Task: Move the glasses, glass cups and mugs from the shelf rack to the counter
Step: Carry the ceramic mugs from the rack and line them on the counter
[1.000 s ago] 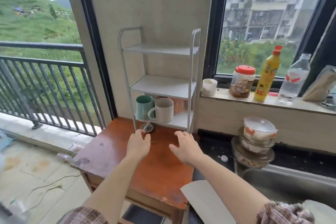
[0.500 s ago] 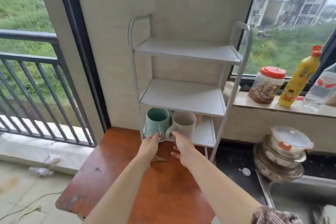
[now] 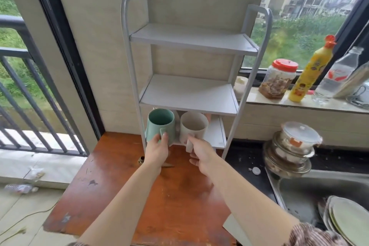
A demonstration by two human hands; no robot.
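I'm looking into a home kitchen: plates (image 3: 349, 219) are sitting in a steel sink (image 3: 299, 191), lidded bowls (image 3: 295, 146) beside it, a jar (image 3: 279, 80) and yellow bottle (image 3: 311, 70) lining the windowsill (image 3: 299, 104).

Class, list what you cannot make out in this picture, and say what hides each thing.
Head view:
- Rear of the rack under its middle shelf: hidden by that shelf, the green mug and the white mug.
- Small brownish thing on the table: partly covered by the wrist of the left hand.
- Plates: cut off by the frame's corner.
- Bottle on the floor: blurred.
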